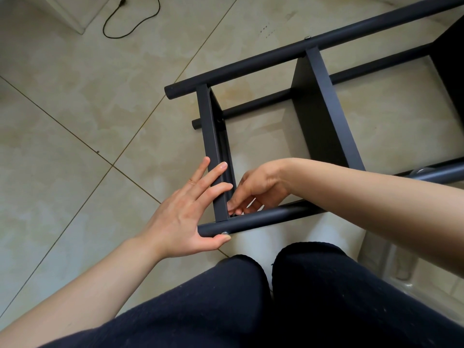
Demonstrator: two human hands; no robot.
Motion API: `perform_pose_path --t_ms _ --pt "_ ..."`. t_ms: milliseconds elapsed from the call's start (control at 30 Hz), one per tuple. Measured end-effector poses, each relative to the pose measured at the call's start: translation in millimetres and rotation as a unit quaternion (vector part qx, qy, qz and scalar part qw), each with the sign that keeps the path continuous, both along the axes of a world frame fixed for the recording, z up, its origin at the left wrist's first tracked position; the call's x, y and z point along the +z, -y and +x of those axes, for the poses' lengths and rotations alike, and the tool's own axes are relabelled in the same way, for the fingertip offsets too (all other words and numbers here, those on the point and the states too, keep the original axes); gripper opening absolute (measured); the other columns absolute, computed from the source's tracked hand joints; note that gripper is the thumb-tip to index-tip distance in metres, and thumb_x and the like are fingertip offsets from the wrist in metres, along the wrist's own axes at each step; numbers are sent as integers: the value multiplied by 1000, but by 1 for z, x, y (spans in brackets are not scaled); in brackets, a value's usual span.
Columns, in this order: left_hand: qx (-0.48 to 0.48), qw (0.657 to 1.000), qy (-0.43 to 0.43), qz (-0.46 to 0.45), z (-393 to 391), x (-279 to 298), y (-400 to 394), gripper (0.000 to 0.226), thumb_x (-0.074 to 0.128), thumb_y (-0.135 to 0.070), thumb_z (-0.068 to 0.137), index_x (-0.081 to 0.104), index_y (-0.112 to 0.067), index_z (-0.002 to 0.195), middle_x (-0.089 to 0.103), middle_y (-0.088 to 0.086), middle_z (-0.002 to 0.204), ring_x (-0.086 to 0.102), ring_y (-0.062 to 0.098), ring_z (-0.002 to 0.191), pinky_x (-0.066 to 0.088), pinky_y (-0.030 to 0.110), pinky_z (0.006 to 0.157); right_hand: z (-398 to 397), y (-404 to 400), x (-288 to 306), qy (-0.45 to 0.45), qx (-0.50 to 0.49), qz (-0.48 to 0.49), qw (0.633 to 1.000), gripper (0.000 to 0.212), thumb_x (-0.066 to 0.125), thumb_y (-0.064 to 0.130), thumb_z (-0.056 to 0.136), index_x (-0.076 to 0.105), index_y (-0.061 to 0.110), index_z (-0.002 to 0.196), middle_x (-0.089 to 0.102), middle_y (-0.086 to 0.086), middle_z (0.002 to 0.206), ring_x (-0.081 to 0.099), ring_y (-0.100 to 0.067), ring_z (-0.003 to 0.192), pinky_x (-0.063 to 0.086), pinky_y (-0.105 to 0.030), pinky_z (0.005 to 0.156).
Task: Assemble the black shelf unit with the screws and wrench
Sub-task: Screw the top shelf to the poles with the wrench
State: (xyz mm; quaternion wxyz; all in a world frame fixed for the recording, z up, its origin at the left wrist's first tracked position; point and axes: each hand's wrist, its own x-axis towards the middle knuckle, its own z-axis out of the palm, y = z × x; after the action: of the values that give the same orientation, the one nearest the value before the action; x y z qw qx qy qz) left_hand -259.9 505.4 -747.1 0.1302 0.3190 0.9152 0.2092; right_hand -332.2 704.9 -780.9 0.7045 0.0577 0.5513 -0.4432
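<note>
Nearest tube of the black shelf unit lies across the floor by the knees, long axis left-right. Left hand flat, fingers straight on the end panel, thumb under the screw head. Right hand is nearer the joint, fingers pinched just inside the corner, on what, cannot tell. Cable far back.
</note>
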Motion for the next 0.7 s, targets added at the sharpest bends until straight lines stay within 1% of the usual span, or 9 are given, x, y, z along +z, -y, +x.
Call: perform_pose_path --t_ms 100,167,233,333,400,500,600,633,700 --pt "-1 1000 -1 1 0 -1 0 80 64 -63 74 39 -29 142 11 -12 168 4 20 157 59 35 68 8 7 -4 -15 -12 -4 1000 14 59 10 95 65 8 82 61 -7 81 57 -21 81 46 -35 90" --pt "-1 1000 -2 2 0 -1 0 80 65 -63 74 39 -30 142 11 -12 168 5 20 157 59 35 69 10 9 -5 -22 -17 -9 1000 14 57 9 96 64 7 83 61 -9 84 57 -24 88 45 -37 95" --pt "0 1000 -3 3 0 -1 0 80 64 -63 74 39 -30 142 11 -13 168 4 20 157 58 33 68 9 9 -5 -23 -22 -7 999 14 58 9 95 64 6 82 61 -9 83 56 -23 86 46 -36 92" --pt "0 1000 -2 3 -1 -2 0 81 65 -63 74 39 -30 142 11 -12 168 4 20 157 59 33 67 6 5 -4 -15 -21 -2 1000 18 59 11 95 65 8 79 62 -5 75 56 -17 74 47 -29 78" --pt "0 1000 -1 3 0 -2 1 81 66 -63 73 39 -29 142 12 -12 168 4 20 157 59 33 67 5 2 -3 -7 -19 -7 1000 19 60 11 95 66 8 78 62 -4 72 56 -15 71 47 -26 74" --pt "-2 1000 -4 1 -1 -2 1 81 66 -64 73 40 -29 142 11 -12 168 4 20 157 57 30 67 6 2 -3 -7 -20 -9 1000 16 60 10 95 65 8 80 61 -5 76 57 -17 74 48 -28 78" --pt "-2 1000 -4 1 -1 -2 1 82 66 -64 73 40 -29 142 12 -12 168 4 20 157 55 28 67 9 7 -3 -27 -21 -14 999 12 58 7 94 65 6 85 62 -9 84 58 -21 85 48 -33 87" --pt "-3 1000 -4 1 -1 -2 1 82 66 -64 73 39 -29 143 12 -12 168 4 20 157 53 26 66 9 8 -3 -30 -26 -17 999 11 58 6 94 65 6 85 63 -9 83 60 -20 81 50 -32 84" --pt "-5 1000 -3 0 -1 -2 1 82 66 -64 74 39 -30 143 11 -12 168 4 20 157 51 24 66 6 5 -1 -30 -29 -22 999 15 58 7 95 66 6 82 64 -7 80 61 -15 70 52 -25 70"
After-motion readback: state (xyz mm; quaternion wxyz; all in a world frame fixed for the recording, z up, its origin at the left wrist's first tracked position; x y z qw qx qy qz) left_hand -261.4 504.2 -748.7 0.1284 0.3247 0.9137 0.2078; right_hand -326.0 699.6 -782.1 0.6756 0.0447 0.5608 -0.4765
